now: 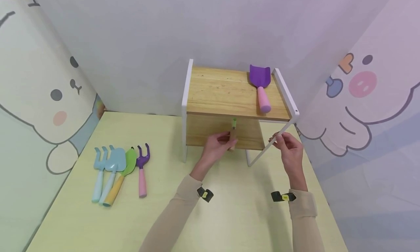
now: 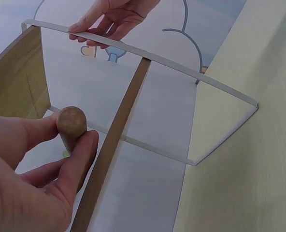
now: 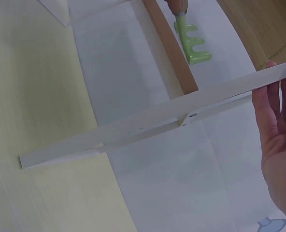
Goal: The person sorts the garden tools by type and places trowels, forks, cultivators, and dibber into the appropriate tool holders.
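My left hand (image 1: 215, 145) pinches the brown handle of a small hand rake (image 3: 195, 47) between thumb and fingers, inside the two-tier shelf (image 1: 218, 93). Its green pronged head points inward under the top board, above the lower board (image 1: 200, 131); the left wrist view shows the round handle end (image 2: 71, 122). With thumb and fingers, my right hand (image 1: 290, 150) grips the white metal side frame (image 3: 133, 118) at the shelf's right. On the top board lies a purple scoop (image 1: 260, 77) with a pink handle, at the right side.
On the table's left lie a light blue rake (image 1: 99, 171), a light blue shovel (image 1: 115, 161), a green trowel (image 1: 130, 161) with a yellow handle, and a purple fork (image 1: 142, 164) with a pink handle. Cartoon-printed curtains (image 1: 374, 153) stand close around the table (image 1: 170, 215).
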Demonstrator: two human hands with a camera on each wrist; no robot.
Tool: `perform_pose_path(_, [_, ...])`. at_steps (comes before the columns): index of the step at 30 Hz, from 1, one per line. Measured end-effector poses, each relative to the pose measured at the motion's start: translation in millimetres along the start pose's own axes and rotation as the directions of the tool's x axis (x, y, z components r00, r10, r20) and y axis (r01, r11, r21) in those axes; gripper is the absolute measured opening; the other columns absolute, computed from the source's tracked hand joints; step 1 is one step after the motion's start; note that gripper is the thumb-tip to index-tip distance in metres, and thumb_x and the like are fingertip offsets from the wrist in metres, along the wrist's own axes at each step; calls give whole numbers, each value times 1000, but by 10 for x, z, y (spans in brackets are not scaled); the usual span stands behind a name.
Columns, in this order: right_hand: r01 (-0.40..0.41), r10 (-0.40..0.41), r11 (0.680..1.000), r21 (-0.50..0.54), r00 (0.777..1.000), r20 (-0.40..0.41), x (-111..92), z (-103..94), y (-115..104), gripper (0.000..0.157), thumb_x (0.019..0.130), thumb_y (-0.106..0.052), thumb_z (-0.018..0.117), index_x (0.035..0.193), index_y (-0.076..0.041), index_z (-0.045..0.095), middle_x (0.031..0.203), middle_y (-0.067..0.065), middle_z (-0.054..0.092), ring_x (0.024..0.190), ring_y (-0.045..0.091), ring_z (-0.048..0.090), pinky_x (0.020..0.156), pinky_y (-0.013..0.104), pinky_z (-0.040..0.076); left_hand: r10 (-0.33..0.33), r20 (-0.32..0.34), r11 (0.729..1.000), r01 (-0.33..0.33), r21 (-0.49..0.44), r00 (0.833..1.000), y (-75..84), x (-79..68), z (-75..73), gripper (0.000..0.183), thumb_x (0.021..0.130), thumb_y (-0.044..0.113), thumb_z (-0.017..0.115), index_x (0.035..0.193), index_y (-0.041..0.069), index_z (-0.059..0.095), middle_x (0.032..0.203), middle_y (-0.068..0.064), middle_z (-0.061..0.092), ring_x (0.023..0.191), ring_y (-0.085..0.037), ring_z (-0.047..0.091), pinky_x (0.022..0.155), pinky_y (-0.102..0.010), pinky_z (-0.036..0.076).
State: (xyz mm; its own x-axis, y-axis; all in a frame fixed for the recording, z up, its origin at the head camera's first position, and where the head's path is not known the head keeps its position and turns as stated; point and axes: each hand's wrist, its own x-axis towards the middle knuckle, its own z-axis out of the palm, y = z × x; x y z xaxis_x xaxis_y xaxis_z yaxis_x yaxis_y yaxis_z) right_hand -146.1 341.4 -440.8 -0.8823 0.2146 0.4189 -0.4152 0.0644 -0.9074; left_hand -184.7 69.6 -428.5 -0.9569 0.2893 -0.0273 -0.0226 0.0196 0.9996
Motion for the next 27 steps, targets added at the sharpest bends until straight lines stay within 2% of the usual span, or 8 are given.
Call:
perform_pose_path(7, [1, -1, 1000, 3, 1000, 4, -1, 1, 4, 21, 103, 0, 58, 113, 17, 64, 99, 5, 72, 91, 15, 73, 87, 29, 58, 2, -3, 998, -2, 62, 1000, 10, 94, 73, 42, 94, 19, 78, 127, -4, 68, 117, -20, 73, 105, -30, 72, 83, -32, 61])
perform_pose_path(14, [-4, 4, 1000, -2, 1000, -1, 2, 2, 9, 25, 103, -1, 59, 115, 21, 59, 99, 5, 72, 92, 14, 74, 87, 28, 58, -1, -9, 991, 2, 133, 1000, 24, 189, 153, 39, 94, 25, 78, 124, 1, 72, 114, -16, 75, 101, -26, 73, 78, -29, 61])
perform_pose_path(17, [-8, 8, 1000, -1, 1000, -7, 1, 8, 5, 25, 103, -1, 59, 115, 21, 60, 99, 5, 72, 92, 14, 74, 87, 28, 58, 11, -10, 989, -9, 151, 1000, 28, 221, 187, 35, 94, 24, 77, 120, 1, 75, 107, -15, 77, 97, -24, 75, 75, -28, 61])
perform_pose_path(22, [-13, 13, 1000, -6, 1000, -13, -4, 15, -2, 22, 103, -1, 58, 114, 18, 63, 99, 5, 72, 91, 14, 74, 87, 28, 58, -18, -13, 987, 20, 160, 1000, 46, 255, 245, 33, 93, 23, 78, 118, 2, 76, 101, -13, 78, 91, -22, 75, 71, -26, 59])
perform_pose_path(27, [-13, 13, 1000, -11, 1000, -12, -8, 14, -2, 22, 104, -1, 58, 113, 18, 62, 98, 5, 72, 91, 14, 73, 87, 28, 58, -35, -41, 984, 42, 173, 999, 73, 275, 315, 34, 93, 25, 77, 118, 2, 75, 107, -13, 77, 94, -23, 74, 72, -26, 60])
